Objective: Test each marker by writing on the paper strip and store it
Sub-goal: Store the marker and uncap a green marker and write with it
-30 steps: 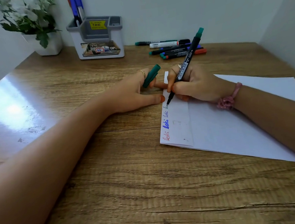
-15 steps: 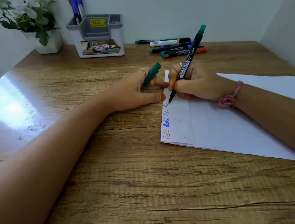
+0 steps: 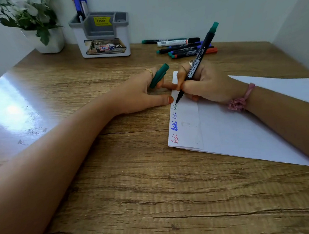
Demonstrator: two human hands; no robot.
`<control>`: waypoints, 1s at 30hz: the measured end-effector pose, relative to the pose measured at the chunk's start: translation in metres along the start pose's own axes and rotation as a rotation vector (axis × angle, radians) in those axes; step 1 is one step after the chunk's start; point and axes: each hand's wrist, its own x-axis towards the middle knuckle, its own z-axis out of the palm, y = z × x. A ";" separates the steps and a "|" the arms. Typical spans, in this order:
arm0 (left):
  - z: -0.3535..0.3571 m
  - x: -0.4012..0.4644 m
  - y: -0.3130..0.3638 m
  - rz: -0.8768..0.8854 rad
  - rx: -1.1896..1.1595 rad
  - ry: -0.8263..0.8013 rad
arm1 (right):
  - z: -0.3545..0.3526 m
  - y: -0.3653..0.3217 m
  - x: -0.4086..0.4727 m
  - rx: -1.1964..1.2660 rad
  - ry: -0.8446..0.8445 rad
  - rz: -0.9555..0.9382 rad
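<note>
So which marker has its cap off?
The green-ended marker in the right hand, tip on the paper strip. Those piled behind stay capped.

Slim black marker with green end plug (image 3: 197,64): uncapped, tilted, tip touching the upper left margin of the paper strip. Its green cap (image 3: 159,76): separate, angled upward, left of the strip. Folded white paper strip (image 3: 186,121): flat on the sheet's left edge, bearing handwritten words in red, blue and dark ink. Group of capped markers (image 3: 179,47): lying flat, far side of the desk.
</note>
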 end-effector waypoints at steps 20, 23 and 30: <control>-0.001 0.001 0.000 0.039 0.021 0.003 | -0.001 -0.002 0.002 0.144 0.155 0.036; -0.001 0.000 0.001 0.065 0.018 -0.028 | -0.008 -0.008 0.005 0.409 0.287 0.076; -0.001 -0.003 0.000 0.139 -0.063 0.108 | -0.024 -0.010 0.007 0.729 0.260 0.146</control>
